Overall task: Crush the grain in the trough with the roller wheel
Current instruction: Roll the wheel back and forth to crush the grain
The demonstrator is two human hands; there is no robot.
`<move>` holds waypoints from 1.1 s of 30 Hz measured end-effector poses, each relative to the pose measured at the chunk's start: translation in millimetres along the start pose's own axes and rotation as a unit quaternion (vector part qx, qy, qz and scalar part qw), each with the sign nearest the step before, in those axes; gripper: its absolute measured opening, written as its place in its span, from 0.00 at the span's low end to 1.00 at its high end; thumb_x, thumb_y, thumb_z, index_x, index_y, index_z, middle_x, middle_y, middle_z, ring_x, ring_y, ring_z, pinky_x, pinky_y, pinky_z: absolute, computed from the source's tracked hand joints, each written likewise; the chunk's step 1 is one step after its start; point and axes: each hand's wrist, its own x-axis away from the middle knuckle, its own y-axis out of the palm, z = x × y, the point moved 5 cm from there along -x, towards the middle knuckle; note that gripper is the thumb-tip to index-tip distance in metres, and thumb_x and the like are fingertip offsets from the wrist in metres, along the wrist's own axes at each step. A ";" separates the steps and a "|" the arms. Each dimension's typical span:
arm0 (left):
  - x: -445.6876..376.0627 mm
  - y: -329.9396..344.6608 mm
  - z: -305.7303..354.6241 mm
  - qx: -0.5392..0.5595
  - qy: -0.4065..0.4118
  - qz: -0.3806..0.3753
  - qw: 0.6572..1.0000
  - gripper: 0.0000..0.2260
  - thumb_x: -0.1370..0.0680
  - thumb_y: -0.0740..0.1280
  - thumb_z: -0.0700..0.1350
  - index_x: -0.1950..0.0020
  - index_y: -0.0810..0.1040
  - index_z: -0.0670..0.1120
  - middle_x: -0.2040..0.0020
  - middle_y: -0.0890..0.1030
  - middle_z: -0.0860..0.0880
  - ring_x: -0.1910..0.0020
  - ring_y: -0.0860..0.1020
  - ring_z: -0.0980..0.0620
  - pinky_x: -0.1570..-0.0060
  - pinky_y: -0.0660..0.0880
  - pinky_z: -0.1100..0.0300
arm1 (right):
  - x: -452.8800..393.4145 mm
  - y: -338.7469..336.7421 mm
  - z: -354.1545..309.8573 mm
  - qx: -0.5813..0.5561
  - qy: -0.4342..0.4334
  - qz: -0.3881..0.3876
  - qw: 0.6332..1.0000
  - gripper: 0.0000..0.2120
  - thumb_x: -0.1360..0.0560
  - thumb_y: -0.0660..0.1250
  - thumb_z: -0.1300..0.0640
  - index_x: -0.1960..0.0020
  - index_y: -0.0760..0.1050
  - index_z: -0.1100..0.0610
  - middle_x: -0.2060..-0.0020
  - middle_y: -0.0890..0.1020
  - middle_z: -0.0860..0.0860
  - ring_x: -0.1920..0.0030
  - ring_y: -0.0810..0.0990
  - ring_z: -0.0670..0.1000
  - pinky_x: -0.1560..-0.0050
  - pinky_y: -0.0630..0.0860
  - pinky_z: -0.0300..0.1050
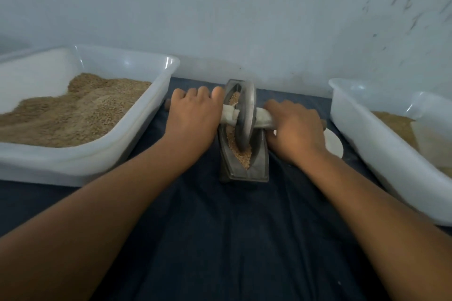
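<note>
Grain, coarse and tan, fills the narrow boat-shaped metal trough. Both hands, left hand and right hand, grip the cloth-wrapped axle of the flat grey roller wheel.

This looks like a small hand-processing workroom for grain, set up at floor or low-bench level rather than a fitted kitchen. A plain, pale painted wall, scuffed with dark marks at its right side, closes off the back. A dark blue cloth covers the working surface. On it stand two large white translucent plastic tubs: the left tub heaped with tan grain, the right tub holding a shallower layer. Between them sits a narrow grey metal boat-shaped trough with a grey metal roller wheel standing in it, a manual crushing tool
</note>
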 end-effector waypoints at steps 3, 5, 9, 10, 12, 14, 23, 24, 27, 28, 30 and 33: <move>5.7 -7.0 -0.6 0.001 0.009 -0.018 1.000 0.16 0.27 0.69 0.41 0.46 0.64 0.48 0.50 0.76 0.47 0.52 0.77 0.44 0.51 0.71 0.49 | 9.7 -11.0 -3.6 -0.002 0.003 0.006 1.000 0.12 0.23 0.66 0.49 0.40 0.75 0.48 0.56 0.77 0.50 0.55 0.76 0.57 0.56 0.59 0.49; 7.2 -11.5 -2.2 0.017 0.013 -0.045 0.999 0.16 0.26 0.68 0.40 0.48 0.61 0.49 0.50 0.76 0.47 0.52 0.77 0.45 0.50 0.70 0.50 | 12.7 -17.3 -6.0 0.003 -0.001 -0.006 1.000 0.14 0.23 0.66 0.49 0.37 0.75 0.47 0.54 0.78 0.51 0.53 0.77 0.57 0.56 0.60 0.49; 13.3 -18.9 -2.2 0.036 0.016 -0.070 0.997 0.18 0.26 0.68 0.41 0.50 0.58 0.49 0.52 0.74 0.47 0.55 0.73 0.47 0.51 0.67 0.51 | 17.7 -28.9 -6.8 0.001 0.001 -0.021 1.000 0.15 0.25 0.67 0.50 0.38 0.75 0.47 0.54 0.79 0.51 0.52 0.77 0.58 0.57 0.62 0.49; 15.3 -21.5 -1.7 0.035 0.017 -0.064 0.997 0.18 0.26 0.68 0.41 0.50 0.58 0.49 0.53 0.73 0.48 0.57 0.71 0.47 0.52 0.66 0.51 | 19.4 -29.9 -6.2 -0.001 0.005 -0.023 1.000 0.14 0.25 0.67 0.50 0.40 0.76 0.48 0.55 0.78 0.51 0.53 0.77 0.58 0.57 0.63 0.49; 18.2 -26.2 -0.8 0.027 0.021 -0.051 0.998 0.18 0.27 0.68 0.41 0.51 0.58 0.49 0.56 0.69 0.49 0.59 0.67 0.48 0.53 0.65 0.52 | 22.5 -29.6 -4.3 0.000 0.016 -0.025 1.000 0.14 0.26 0.68 0.50 0.41 0.76 0.49 0.55 0.77 0.51 0.54 0.76 0.58 0.58 0.63 0.49; 18.3 -28.0 0.2 0.022 0.026 -0.044 0.998 0.18 0.27 0.68 0.41 0.51 0.58 0.49 0.57 0.68 0.49 0.60 0.67 0.48 0.54 0.64 0.52 | 24.3 -27.0 -2.7 0.004 0.023 -0.023 0.999 0.14 0.26 0.68 0.50 0.41 0.76 0.50 0.56 0.77 0.52 0.55 0.76 0.58 0.59 0.62 0.49; -12.8 -0.5 -0.1 0.013 0.015 -0.057 0.998 0.15 0.25 0.70 0.42 0.52 0.63 0.49 0.59 0.71 0.51 0.63 0.69 0.50 0.58 0.62 0.52 | -0.3 4.4 8.9 -0.011 0.031 -0.060 0.998 0.12 0.26 0.67 0.51 0.43 0.70 0.49 0.57 0.79 0.49 0.60 0.78 0.56 0.65 0.71 0.49; -17.2 5.0 -1.7 0.016 0.010 -0.062 0.998 0.15 0.25 0.70 0.42 0.51 0.62 0.49 0.59 0.71 0.51 0.63 0.69 0.49 0.57 0.62 0.52 | -6.1 7.7 10.2 -0.006 0.029 -0.056 0.998 0.12 0.25 0.67 0.50 0.43 0.70 0.48 0.57 0.80 0.48 0.61 0.78 0.56 0.66 0.68 0.48; -28.9 16.6 -4.4 0.012 0.002 -0.067 0.998 0.17 0.25 0.71 0.43 0.51 0.61 0.50 0.58 0.70 0.50 0.60 0.73 0.47 0.57 0.62 0.52 | -21.9 18.6 16.3 -0.002 0.033 -0.058 0.998 0.12 0.24 0.67 0.49 0.42 0.71 0.46 0.57 0.80 0.48 0.60 0.79 0.57 0.66 0.66 0.48; -32.4 19.4 -4.9 0.009 0.001 -0.068 0.998 0.18 0.25 0.71 0.43 0.51 0.60 0.50 0.58 0.71 0.50 0.59 0.75 0.46 0.57 0.62 0.52 | -26.1 22.0 18.2 -0.001 0.032 -0.055 0.998 0.12 0.25 0.68 0.49 0.42 0.71 0.46 0.56 0.80 0.48 0.60 0.79 0.57 0.65 0.66 0.48; -37.7 24.3 -5.6 0.003 0.004 -0.064 0.998 0.17 0.25 0.70 0.43 0.51 0.60 0.50 0.55 0.76 0.48 0.56 0.78 0.44 0.56 0.62 0.52 | -32.0 26.4 20.3 0.000 0.019 -0.032 0.999 0.13 0.26 0.69 0.49 0.43 0.72 0.46 0.56 0.81 0.48 0.59 0.79 0.56 0.64 0.65 0.48; -47.5 28.4 -7.4 0.010 0.011 -0.053 0.998 0.15 0.24 0.70 0.44 0.51 0.61 0.50 0.52 0.78 0.47 0.55 0.78 0.43 0.55 0.62 0.52 | -37.8 29.7 23.3 -0.009 -0.004 0.006 1.000 0.15 0.28 0.72 0.50 0.42 0.74 0.48 0.54 0.82 0.49 0.57 0.80 0.57 0.63 0.63 0.47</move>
